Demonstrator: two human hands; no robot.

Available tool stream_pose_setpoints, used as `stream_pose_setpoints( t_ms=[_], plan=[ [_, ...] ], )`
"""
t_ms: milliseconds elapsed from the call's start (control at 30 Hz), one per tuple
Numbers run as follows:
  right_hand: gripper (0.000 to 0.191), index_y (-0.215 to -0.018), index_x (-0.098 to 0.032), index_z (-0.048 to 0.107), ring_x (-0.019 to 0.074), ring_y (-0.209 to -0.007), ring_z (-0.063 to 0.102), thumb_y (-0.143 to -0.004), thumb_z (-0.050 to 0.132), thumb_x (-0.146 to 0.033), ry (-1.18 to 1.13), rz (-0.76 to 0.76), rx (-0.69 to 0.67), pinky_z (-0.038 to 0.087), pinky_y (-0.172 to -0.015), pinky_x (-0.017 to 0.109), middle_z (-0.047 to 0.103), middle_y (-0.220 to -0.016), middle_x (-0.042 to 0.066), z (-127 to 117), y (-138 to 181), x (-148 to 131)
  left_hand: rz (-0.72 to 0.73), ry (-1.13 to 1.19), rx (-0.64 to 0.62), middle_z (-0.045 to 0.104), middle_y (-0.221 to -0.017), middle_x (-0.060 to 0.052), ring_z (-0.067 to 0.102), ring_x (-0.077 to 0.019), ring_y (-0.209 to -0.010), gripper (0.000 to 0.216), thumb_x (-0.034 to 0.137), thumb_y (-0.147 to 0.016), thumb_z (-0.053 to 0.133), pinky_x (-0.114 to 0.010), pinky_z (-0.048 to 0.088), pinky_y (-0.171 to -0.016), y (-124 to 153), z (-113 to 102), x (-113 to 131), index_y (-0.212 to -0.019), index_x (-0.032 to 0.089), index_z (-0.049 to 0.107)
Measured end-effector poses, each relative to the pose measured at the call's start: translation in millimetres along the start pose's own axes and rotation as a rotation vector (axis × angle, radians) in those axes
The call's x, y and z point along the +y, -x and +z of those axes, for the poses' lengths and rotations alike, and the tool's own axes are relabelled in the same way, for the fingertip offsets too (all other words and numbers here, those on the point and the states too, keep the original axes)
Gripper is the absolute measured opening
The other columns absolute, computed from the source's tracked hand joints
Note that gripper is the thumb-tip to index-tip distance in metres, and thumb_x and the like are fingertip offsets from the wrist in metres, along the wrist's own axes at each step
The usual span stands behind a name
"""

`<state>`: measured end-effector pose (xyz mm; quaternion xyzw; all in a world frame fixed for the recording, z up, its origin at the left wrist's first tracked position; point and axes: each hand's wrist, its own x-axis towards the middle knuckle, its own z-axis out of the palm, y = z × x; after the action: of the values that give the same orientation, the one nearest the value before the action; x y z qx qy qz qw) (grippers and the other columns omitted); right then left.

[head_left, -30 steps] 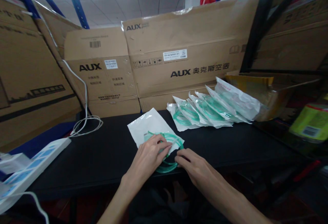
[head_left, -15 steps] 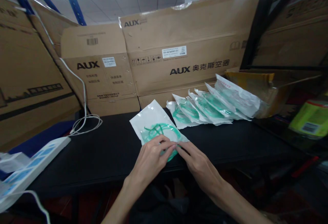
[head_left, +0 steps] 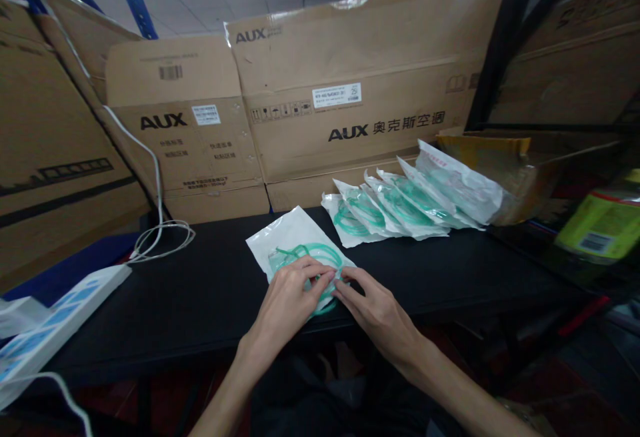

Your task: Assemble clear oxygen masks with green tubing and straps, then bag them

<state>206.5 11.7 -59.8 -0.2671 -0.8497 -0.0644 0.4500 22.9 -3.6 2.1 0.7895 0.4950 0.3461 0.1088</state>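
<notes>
Both hands are busy at one white-and-clear pouch [head_left: 280, 231], which lies flat on the black bench [head_left: 200, 290], kinda askew, with one corner pointing away from the person. Coiled green tubing [head_left: 320, 250] sits in it, showing through the clear side, and a loop of it pokes out past the pouch's near edge.

The left hand [head_left: 295, 290] is over the pouch's near part, thumb and forefinger pinched together on the edge. The right hand [head_left: 375, 303] comes in at the pouch's near right corner with its fingertips bunched on that same edge, pretty much up against the left ones. Honestly can't tell if either one has some tubing caught in the pinch too, the fingers hide it.

Just beyond the pouch and off to its right there's a row of filled pouches [head_left: 400, 207], overlapping and leaning on each other, most with green coils showing. Further right of the pouch is a container with a yellow-green label [head_left: 597, 223]. Way over to its left you've got a white power strip [head_left: 75, 310] and a loopy white cable [head_left: 160, 183]. Behind the pouch stand big AUX cardboard panels [head_left: 360, 57].
</notes>
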Motion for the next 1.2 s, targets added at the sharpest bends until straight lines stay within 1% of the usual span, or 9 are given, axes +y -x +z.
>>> stream_pose_setpoints(
  t_ms=[200,267,367,433,700,833,967,1067,1200],
  plan=[
    [0.019,-0.109,-0.016,0.068,0.0200,-0.099,0.070,-0.100,0.051,-0.011,-0.137,0.118,-0.018,0.061,-0.089,0.032,0.068,-0.111,0.011,3.8,-6.4,-6.1,0.022,-0.023,-0.036,0.075,-0.104,-0.004,0.070,-0.0202,-0.093,0.021,0.027,-0.099,0.058,-0.032,0.053,-0.085,2.1,-5.1,4.7,-0.101,0.025,0.079],
    [0.015,-0.109,-0.016,0.068,0.0216,-0.099,0.069,-0.097,0.060,-0.014,-0.123,0.063,-0.047,0.060,-0.090,0.036,0.069,-0.111,0.011,-2.3,-8.2,-7.3,0.014,-0.036,-0.052,0.074,-0.103,-0.003,0.070,-0.0199,-0.092,0.021,0.028,-0.099,0.058,-0.032,0.053,-0.085,3.2,-6.2,2.1,-0.101,0.026,0.079],
    [0.023,-0.111,-0.019,0.069,0.0266,-0.096,0.065,-0.089,0.074,-0.021,0.043,-0.056,-0.180,0.059,-0.084,0.045,0.070,-0.113,0.011,-15.3,-11.0,-7.0,0.004,-0.010,-0.067,0.074,-0.102,-0.001,0.069,-0.0190,-0.093,0.021,0.028,-0.099,0.058,-0.031,0.051,-0.086,4.8,-6.6,-2.2,-0.100,0.027,0.079],
    [0.027,-0.111,-0.020,0.068,0.0270,-0.093,0.064,-0.086,0.077,-0.023,0.142,-0.098,-0.258,0.057,-0.076,0.043,0.070,-0.111,0.011,-20.8,-13.0,-6.5,0.002,0.014,-0.071,0.074,-0.101,-0.001,0.068,-0.0187,-0.094,0.020,0.028,-0.099,0.059,-0.031,0.051,-0.087,5.2,-6.3,-4.1,-0.100,0.027,0.079],
    [0.004,-0.099,-0.018,0.065,0.0231,-0.099,0.064,-0.096,0.065,-0.018,0.131,-0.167,-0.372,0.051,-0.082,0.036,0.068,-0.109,0.009,-16.6,-17.7,-6.5,0.011,0.030,-0.071,0.076,-0.102,-0.002,0.069,-0.0192,-0.095,0.021,0.025,-0.099,0.059,-0.032,0.051,-0.089,3.3,-9.9,-6.1,-0.103,0.026,0.079],
    [0.011,-0.102,-0.018,0.063,0.0206,-0.095,0.065,-0.095,0.062,-0.009,0.066,-0.185,-0.452,0.052,-0.087,0.036,0.070,-0.102,0.005,-24.9,-19.9,-8.1,0.020,0.058,-0.052,0.076,-0.097,-0.001,0.069,-0.0179,-0.090,0.019,0.026,-0.098,0.060,-0.029,0.052,-0.083,3.0,-10.6,-6.3,-0.096,0.024,0.079],
    [0.013,-0.104,-0.016,0.063,0.0222,-0.094,0.067,-0.094,0.063,-0.008,0.072,-0.175,-0.493,0.053,-0.085,0.036,0.070,-0.104,0.006,-31.3,-25.6,-10.5,0.036,0.064,-0.038,0.077,-0.096,-0.002,0.070,-0.0181,-0.090,0.018,0.024,-0.097,0.061,-0.029,0.053,-0.083,2.6,-9.1,-4.4,-0.095,0.024,0.079],
    [0.009,-0.101,-0.015,0.063,0.0222,-0.092,0.067,-0.095,0.061,-0.008,0.105,-0.222,-0.474,0.053,-0.084,0.036,0.070,-0.101,0.009,-29.3,-27.0,-10.3,0.039,0.035,-0.035,0.076,-0.099,-0.002,0.069,-0.0188,-0.093,0.018,0.022,-0.097,0.061,-0.031,0.053,-0.086,3.5,-9.2,-2.4,-0.099,0.025,0.079],
    [0.012,-0.107,-0.012,0.063,0.0235,-0.090,0.064,-0.099,0.054,-0.010,0.134,-0.259,-0.325,0.053,-0.081,0.038,0.070,-0.098,0.010,-23.3,-20.6,-7.7,0.030,-0.019,-0.018,0.076,-0.102,-0.002,0.068,-0.0207,-0.099,0.019,0.018,-0.094,0.064,-0.033,0.051,-0.091,8.5,-11.1,0.1,-0.104,0.026,0.078]
  ],
)
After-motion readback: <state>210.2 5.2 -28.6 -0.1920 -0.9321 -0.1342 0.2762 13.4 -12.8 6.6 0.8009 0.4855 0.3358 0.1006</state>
